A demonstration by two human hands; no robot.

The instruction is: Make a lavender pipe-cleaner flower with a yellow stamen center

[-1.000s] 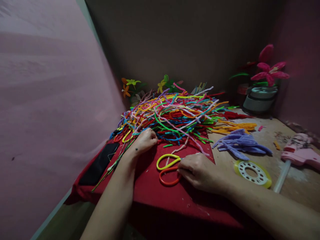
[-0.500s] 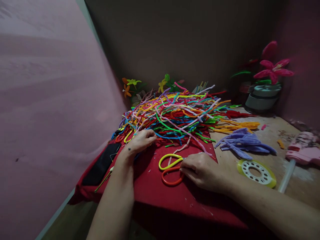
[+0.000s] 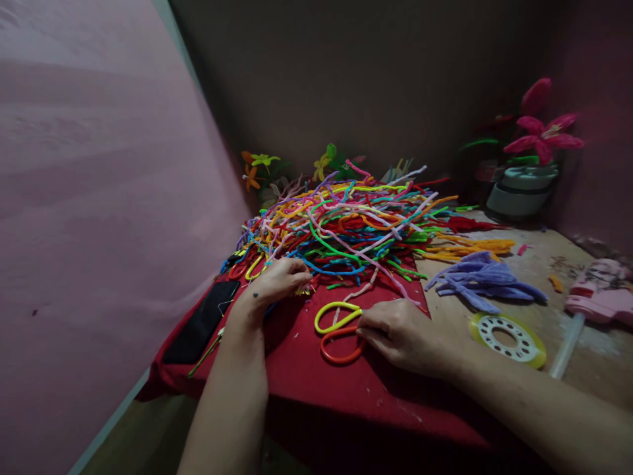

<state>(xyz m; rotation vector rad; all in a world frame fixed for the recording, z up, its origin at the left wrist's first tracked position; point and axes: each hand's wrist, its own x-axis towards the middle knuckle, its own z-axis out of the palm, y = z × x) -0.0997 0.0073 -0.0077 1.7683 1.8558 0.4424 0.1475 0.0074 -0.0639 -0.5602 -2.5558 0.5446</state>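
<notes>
Note red cloth (image 3: 316,382) beneath the mound of fuzzy, bent stems (image 3: 346,224); right of mound, soft purple strips (image 3: 487,280); in front, right hand (image 3: 398,333) clamped on scissors (image 3: 341,361) with looped yellow and orange handles, left hand (image 3: 279,280) curled over fine yellow tips (image 3: 303,290), grip indiscernible.

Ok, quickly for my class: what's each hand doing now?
Left hand: curled by yellow strands; grip can't be told.
Right hand: closed on scissors.
</notes>
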